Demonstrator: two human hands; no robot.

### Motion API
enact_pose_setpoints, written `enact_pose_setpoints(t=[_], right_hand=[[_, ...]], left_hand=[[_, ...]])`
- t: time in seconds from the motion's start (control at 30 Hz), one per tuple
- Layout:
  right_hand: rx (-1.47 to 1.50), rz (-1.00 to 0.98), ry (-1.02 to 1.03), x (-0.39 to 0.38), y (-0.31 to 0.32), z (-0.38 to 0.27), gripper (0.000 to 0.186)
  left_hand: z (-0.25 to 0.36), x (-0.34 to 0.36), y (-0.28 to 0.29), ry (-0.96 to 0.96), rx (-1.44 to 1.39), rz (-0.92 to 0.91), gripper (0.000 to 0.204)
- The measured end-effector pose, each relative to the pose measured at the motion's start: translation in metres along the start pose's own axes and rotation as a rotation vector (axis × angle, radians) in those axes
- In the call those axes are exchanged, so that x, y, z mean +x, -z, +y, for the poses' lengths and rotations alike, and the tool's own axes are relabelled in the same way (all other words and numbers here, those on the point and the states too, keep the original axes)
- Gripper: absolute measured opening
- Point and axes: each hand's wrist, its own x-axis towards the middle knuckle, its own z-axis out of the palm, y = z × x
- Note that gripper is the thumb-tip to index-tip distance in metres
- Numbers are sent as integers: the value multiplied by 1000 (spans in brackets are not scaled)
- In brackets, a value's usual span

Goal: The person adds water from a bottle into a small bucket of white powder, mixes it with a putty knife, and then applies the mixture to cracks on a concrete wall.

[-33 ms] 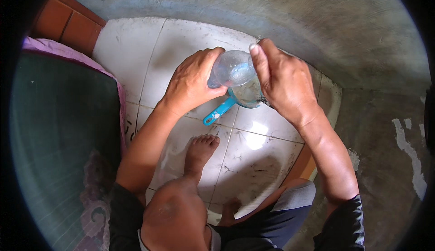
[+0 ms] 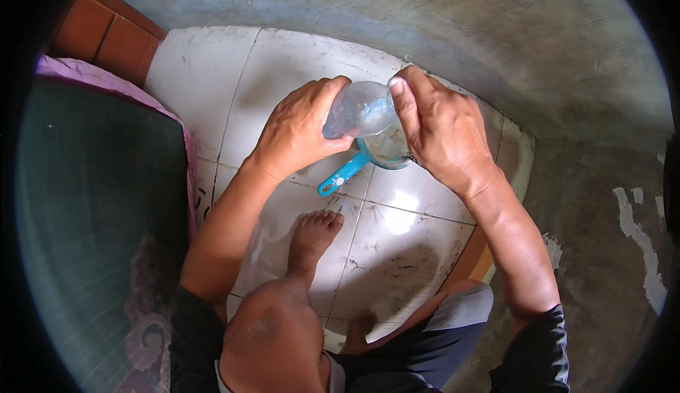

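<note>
My left hand wraps round the left side of a clear, rounded plastic container, its thumb low on the near side. On the container's right edge presses the thumb of my right hand, with the other fingers curled and partly hidden. The container is tilted and something pale blue shows through it. Below it is a blue dipper, its handle toward me and its bowl partly covered by the container and my right hand. The dipper's contents look murky, and I cannot tell what they are.
White floor tiles with dark smudges lie under my hands. A bare grey wall rises at the far side and right. To the left stands a dark green surface with pink cloth edging. My bare foot rests near the dipper.
My right hand has shifted very slightly down with the container's right edge. Otherwise the scene looks the same.
</note>
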Motion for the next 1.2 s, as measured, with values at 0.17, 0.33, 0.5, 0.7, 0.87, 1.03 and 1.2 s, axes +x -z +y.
enact_pose_setpoints(t=[0.17, 0.33, 0.5, 0.7, 0.87, 1.03, 1.2], right_hand=[[307, -127, 76, -13, -13, 27, 29], [451, -107, 119, -28, -17, 42, 37], [509, 191, 77, -37, -14, 67, 36], [316, 286, -134, -55, -14, 88, 35], [309, 313, -207, -71, -19, 90, 34], [286, 324, -241, -81, -19, 87, 34], [290, 320, -258, -86, -16, 86, 34]], left_hand=[[-12, -8, 8, 106, -45, -195, 68], [-12, -4, 10, 104, -43, -319, 64], [-15, 0, 10, 113, 15, -444, 59], [-14, 2, 4, 147, 86, -590, 52], [-15, 6, -1, 135, 162, -663, 52], [-17, 5, -7, 136, 203, -670, 53], [-16, 4, -10, 159, 227, -655, 54]])
